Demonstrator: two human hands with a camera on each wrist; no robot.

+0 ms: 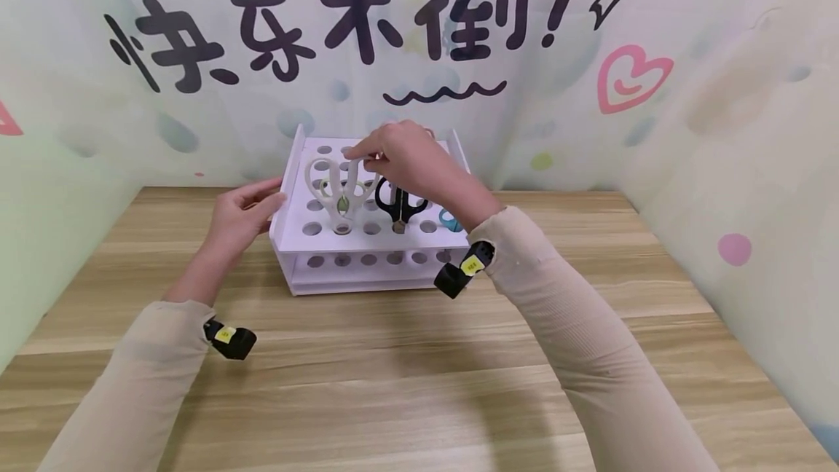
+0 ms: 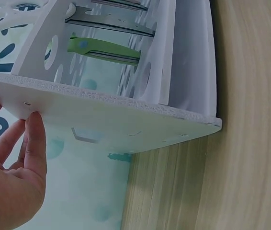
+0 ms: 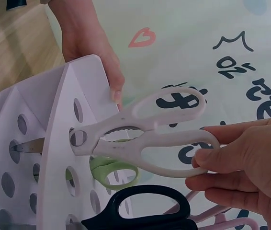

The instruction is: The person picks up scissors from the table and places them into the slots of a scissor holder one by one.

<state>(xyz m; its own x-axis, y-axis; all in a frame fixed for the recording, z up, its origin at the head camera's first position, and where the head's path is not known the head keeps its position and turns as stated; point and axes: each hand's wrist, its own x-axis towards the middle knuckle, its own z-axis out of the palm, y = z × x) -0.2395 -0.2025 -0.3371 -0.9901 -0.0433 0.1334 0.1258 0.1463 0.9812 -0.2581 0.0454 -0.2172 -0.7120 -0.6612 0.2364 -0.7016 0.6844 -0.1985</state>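
Observation:
A white multi-hole rack (image 1: 419, 241) stands on the table, holding several scissors upright. My right hand (image 1: 409, 155) pinches one handle loop of the white scissors (image 1: 342, 199) between thumb and fingers. Their blade (image 3: 29, 145) passes down through a front-row hole at the rack's left. My left hand (image 1: 239, 221) lies against the rack's left side panel (image 2: 92, 120), fingertips touching its outer face. Light green scissors (image 3: 114, 170) stand behind the white ones. Black scissors (image 1: 400, 202) are to the right, and a blue handle (image 1: 451, 220) shows beside my right forearm.
Pink handles (image 3: 231, 225) show beyond the black scissors in the right wrist view. The rack rests on a wood-grain table (image 1: 367, 384). Behind it hangs a white printed curtain (image 1: 367, 108) with large black characters.

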